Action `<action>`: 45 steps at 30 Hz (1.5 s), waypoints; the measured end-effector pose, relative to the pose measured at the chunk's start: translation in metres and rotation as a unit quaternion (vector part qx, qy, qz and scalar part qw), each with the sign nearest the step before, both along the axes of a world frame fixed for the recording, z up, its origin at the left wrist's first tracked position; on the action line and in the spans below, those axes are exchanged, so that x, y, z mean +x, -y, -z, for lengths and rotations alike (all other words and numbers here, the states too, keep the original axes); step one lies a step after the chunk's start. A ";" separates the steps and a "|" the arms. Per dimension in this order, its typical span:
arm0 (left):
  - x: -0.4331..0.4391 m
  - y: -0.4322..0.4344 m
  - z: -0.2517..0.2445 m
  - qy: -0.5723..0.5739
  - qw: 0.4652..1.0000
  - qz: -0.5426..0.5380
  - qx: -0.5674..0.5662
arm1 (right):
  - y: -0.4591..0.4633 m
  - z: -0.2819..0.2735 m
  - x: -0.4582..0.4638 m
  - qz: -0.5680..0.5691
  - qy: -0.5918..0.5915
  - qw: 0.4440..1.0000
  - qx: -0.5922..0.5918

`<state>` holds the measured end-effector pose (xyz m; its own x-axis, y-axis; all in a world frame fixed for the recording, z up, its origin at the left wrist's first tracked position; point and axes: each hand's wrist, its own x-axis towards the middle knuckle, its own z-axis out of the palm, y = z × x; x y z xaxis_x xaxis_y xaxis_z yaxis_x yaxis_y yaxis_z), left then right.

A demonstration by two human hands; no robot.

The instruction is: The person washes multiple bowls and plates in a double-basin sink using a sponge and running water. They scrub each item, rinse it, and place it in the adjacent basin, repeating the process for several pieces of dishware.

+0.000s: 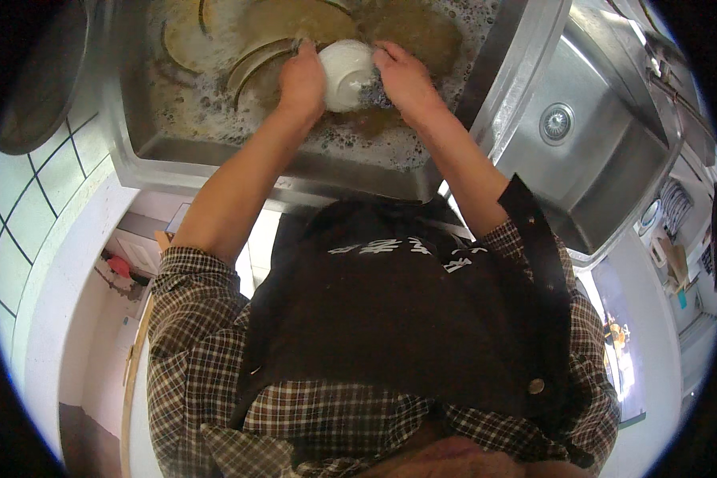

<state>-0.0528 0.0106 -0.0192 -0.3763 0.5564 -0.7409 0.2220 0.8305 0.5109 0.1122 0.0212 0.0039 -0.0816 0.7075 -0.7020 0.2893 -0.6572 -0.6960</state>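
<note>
A white bowl [342, 66] is held between my two hands, just above the sudsy brown water [394, 140] in a stainless steel sink [310, 191]. My left hand [303, 77] grips the bowl's left side, with the thumb near the rim. At its right edge my right hand [407, 76] holds on, fingers curled around the side. A dark, mottled patch lies by the right fingers against the bowl; whether it is a scourer or foam I cannot tell. Left of the bowl, curved dish rims [257, 66] show through the cloudy water.
To the right is a second steel basin [597, 137] with a round drain strainer [556, 123]. Stacked dishes [674, 202] stand beyond it at the far right. A dark round pan-like object [39, 77] hangs over white tiles [60, 185] at upper left.
</note>
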 end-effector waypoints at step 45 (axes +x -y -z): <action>0.019 -0.011 -0.022 0.272 0.960 -0.020 -0.062 | 0.029 -0.024 0.004 -0.410 0.229 0.821 0.326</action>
